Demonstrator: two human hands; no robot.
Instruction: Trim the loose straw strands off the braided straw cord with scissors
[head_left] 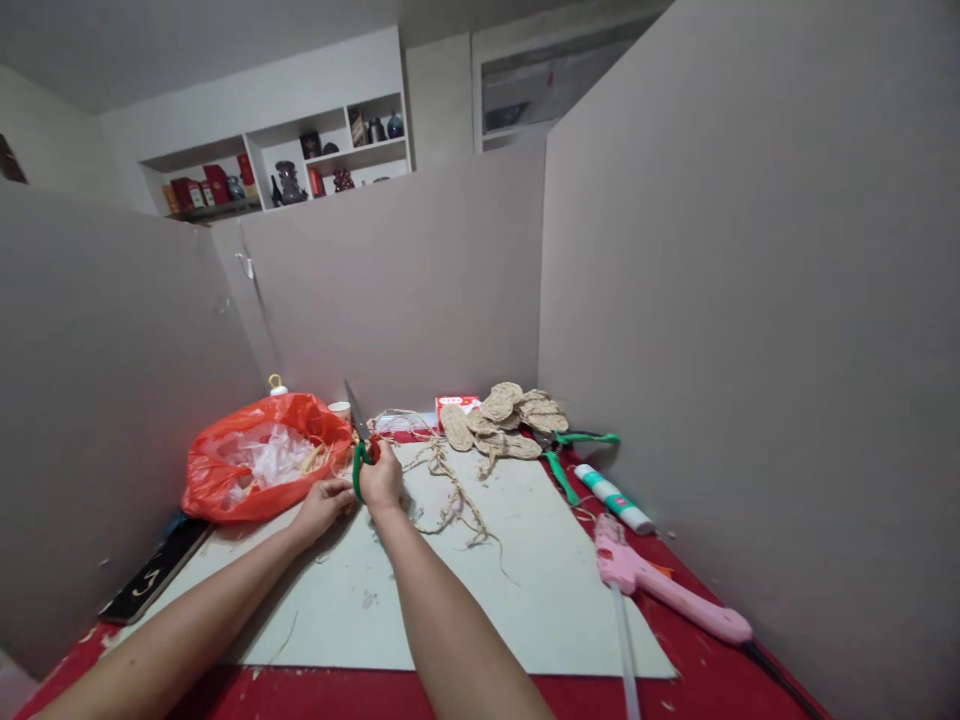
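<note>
Bag (259, 503): white plastic (271, 455), straw (318, 459) inside | right hand (384, 480): gripping scissors (363, 431) | left hand (324, 508): grip unclear

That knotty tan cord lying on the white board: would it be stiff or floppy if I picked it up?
Probably floppy: the cord bends and loops loosely across the white board. It is likely light, since its strands look thin. It might snag or shed, as loose wisps stick out from it.
</note>
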